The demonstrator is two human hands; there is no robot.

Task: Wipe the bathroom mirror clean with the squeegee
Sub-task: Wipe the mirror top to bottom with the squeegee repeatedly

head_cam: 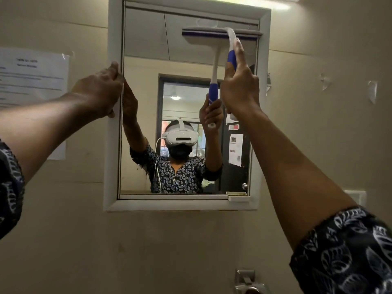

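A white-framed bathroom mirror [148, 49] hangs on the beige wall, filling the upper middle of the head view. My right hand [240, 90] grips the blue-and-white handle of the squeegee [232, 42], whose blade lies flat against the glass at the top right, just under the frame's upper edge. My left hand [99, 92] clasps the mirror's left frame edge at mid height, fingers curled around it. The glass reflects a person wearing a white headset and both raised arms.
A printed paper notice [31, 77] is taped to the wall left of the mirror. A small white ledge [238, 197] sits at the frame's lower right corner. A metal tap fitting [247, 281] shows at the bottom. A white wall plate [358, 197] lies to the right.
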